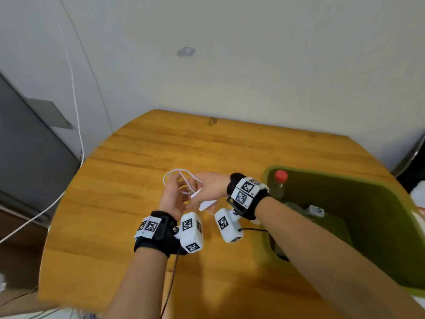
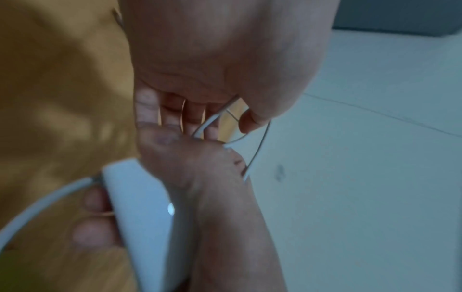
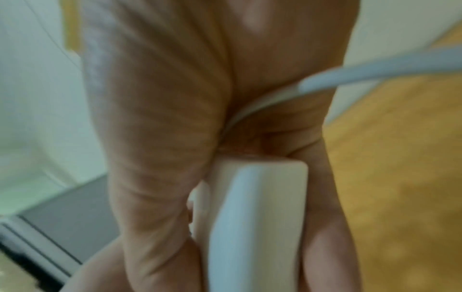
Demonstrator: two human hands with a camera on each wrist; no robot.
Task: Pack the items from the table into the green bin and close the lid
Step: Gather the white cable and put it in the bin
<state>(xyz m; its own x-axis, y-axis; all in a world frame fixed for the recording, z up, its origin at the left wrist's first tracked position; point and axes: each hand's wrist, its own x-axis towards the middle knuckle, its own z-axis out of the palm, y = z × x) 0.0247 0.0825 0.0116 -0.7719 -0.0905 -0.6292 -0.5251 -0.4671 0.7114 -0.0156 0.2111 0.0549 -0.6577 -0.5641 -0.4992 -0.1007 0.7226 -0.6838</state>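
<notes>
A white charger block [image 1: 207, 205] with a thin white cable [image 1: 177, 173] is held above the wooden table [image 1: 138, 162], left of the green bin [image 1: 368, 203]. My right hand [image 1: 203, 188] grips the block [image 3: 250, 217] in its palm, fingers curled round it. My left hand [image 1: 177, 192] holds the looped cable [image 2: 207, 122], which runs between its thumb and fingers. The right hand's fingers [image 2: 92, 235] show behind the block [image 2: 142, 217] in the left wrist view. A clear bottle with a red cap [image 1: 280, 176] stands inside the bin, beside a grey item [image 1: 316, 211].
The round table meets the wall at the back. A dark grey cabinet [image 1: 30, 162] stands to the left, with a white cord [image 1: 76, 111] hanging down the wall beside it. The bin takes up the table's right side.
</notes>
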